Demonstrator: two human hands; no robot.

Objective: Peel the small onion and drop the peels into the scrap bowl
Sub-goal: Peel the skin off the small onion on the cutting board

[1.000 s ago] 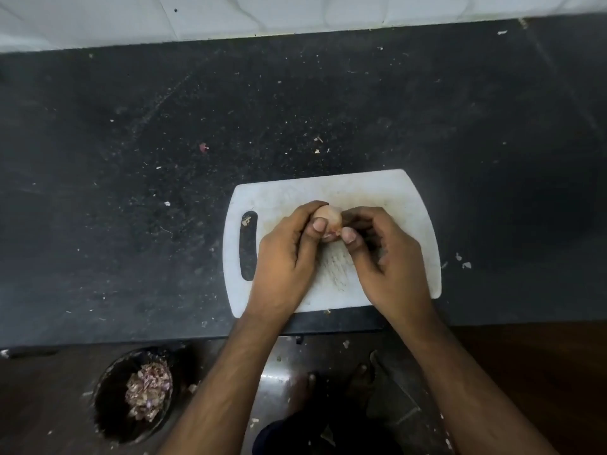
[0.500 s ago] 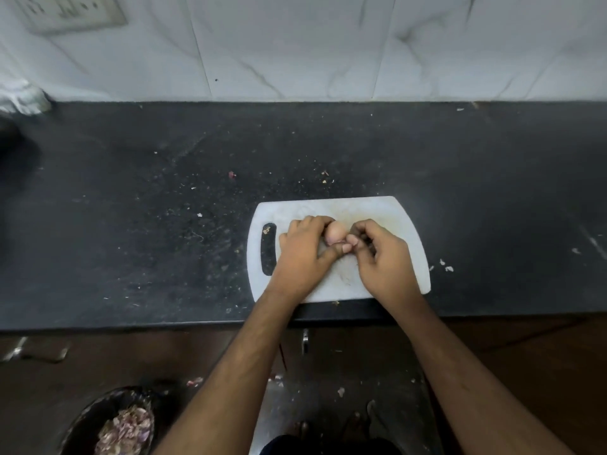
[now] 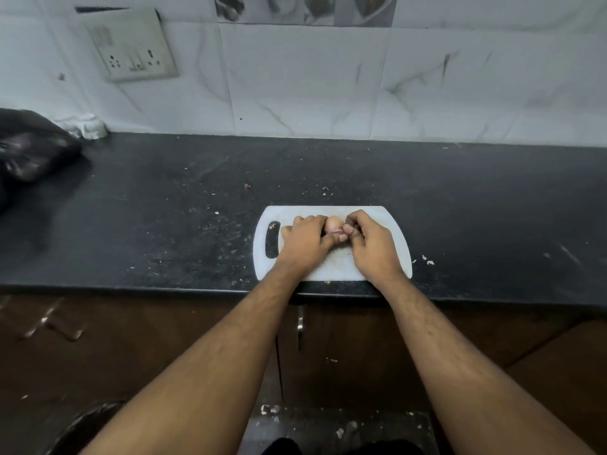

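Over the white cutting board point(image 3: 391, 221), the left hand point(image 3: 303, 246) grips the small onion point(image 3: 334, 222); the right hand point(image 3: 369, 246) pinches its peel point(image 3: 338, 230).

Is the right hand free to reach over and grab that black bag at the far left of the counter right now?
Probably not as things stand. The right hand is pinching peel on the small onion over the cutting board, and the left hand and forearm lie between it and the black bag.
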